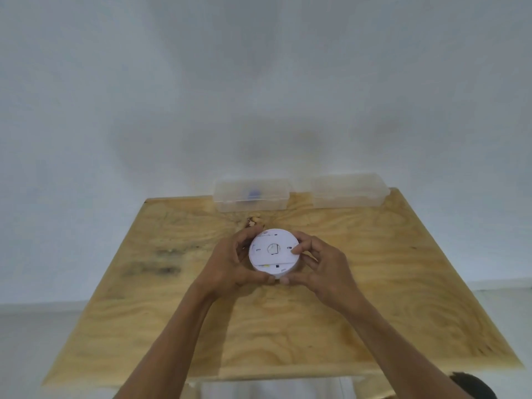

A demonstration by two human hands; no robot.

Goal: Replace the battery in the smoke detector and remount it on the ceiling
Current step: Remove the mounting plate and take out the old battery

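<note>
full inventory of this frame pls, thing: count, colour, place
smoke detector: 1, white, round, held over the middle of the table, its flat back side toward the camera
table: 1, light plywood with dark stains on its left part, against the wall
clear box with blue item: 1, transparent plastic, far edge of table, left of centre; the blue thing inside is too blurred to name
clear box: 1, transparent plastic, far edge of table, right; contents not discernible
wall: 1, white, behind the table
left hand: 1, grips the detector's left rim
right hand: 1, grips its right rim, thumb on the back face
</note>
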